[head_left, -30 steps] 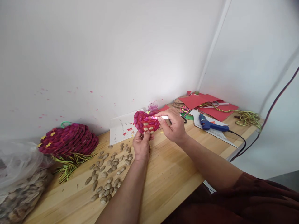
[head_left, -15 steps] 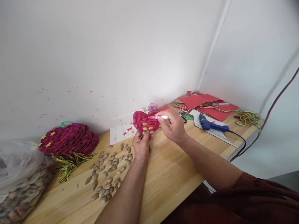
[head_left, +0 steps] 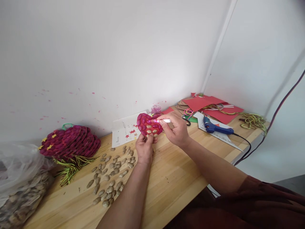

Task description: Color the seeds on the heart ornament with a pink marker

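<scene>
My left hand [head_left: 145,146] grips the lower edge of a red piece covered with peanut shells [head_left: 143,122], held up above the table. Most of its shells are painted magenta; a few near the bottom are still pale. A white-handled paintbrush [head_left: 164,121] is pinched in my right hand [head_left: 176,128], its magenta-stained tip against the shells near the middle of the piece. Just behind stands a small clear pot of magenta paint [head_left: 156,109]. Left of my left wrist, loose peanuts [head_left: 114,171] are scattered over the wood.
A stack of finished magenta pieces with yellow stars and green strings [head_left: 73,143] lies left, beside a plastic bag of peanuts [head_left: 26,197]. A white sheet with stars [head_left: 119,133] lies behind. At right are a blue glue gun [head_left: 215,127], red paper [head_left: 200,103] and a yarn bundle [head_left: 254,122].
The brush tip has shifted slightly left and down across the shells. The peanut-covered piece has turned a little in my left hand.
</scene>
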Demonstrator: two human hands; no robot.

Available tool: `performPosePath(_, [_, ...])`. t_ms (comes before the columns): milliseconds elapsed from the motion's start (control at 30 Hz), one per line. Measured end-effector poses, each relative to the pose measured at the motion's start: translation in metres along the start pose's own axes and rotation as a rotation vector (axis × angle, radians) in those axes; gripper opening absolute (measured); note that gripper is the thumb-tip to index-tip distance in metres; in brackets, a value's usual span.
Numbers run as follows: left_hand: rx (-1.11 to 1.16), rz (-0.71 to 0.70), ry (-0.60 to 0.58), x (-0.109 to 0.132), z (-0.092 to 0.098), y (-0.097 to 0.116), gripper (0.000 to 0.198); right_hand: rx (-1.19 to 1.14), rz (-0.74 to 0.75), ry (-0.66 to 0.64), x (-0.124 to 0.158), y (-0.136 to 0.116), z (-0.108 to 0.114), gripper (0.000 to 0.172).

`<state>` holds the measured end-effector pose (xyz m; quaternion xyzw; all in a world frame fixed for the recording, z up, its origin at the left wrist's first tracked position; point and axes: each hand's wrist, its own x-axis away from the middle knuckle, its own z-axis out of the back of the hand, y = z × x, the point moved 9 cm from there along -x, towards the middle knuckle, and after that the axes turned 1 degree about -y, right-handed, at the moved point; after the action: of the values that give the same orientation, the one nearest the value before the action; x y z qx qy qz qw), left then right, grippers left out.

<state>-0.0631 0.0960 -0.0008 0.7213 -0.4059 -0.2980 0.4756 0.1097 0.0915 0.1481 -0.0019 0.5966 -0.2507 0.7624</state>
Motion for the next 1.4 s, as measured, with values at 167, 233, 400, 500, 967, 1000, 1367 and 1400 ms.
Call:
performPosePath(167, [-0.002,-0.004,-0.003,-0.001,0.001,-0.001,0.041,0.057,-0.017,0.000,0.001,0.006,-0.001,0.010])
performPosePath(233, [0.004,0.000,0.003,-0.001,0.001,-0.001,0.042,0.077,-0.020,-0.001,0.001,0.007,0.000,0.010])
performPosePath(400, [0.023,0.008,0.014,0.000,0.000,0.001,0.043,-0.034,-0.005,-0.023,0.001,-0.001,-0.002,0.010])
performPosePath(500, [0.016,0.010,0.012,0.001,0.000,0.002,0.044,-0.068,0.010,-0.084,0.002,-0.006,-0.009,0.011])
performPosePath(967, [-0.004,0.011,0.020,0.001,0.001,0.002,0.042,-0.015,0.060,-0.176,0.006,-0.009,-0.019,0.011])
performPosePath(1000, [-0.006,0.009,0.024,0.001,0.001,0.003,0.041,-0.006,0.059,-0.187,0.006,-0.009,-0.020,0.012])
performPosePath(1367, [-0.063,0.010,0.027,0.001,0.002,0.001,0.038,0.008,0.053,-0.187,0.005,-0.009,-0.019,0.012])
performPosePath(1400, [-0.063,0.012,0.028,0.001,0.002,0.000,0.038,0.009,0.053,-0.195,0.005,-0.009,-0.020,0.012])
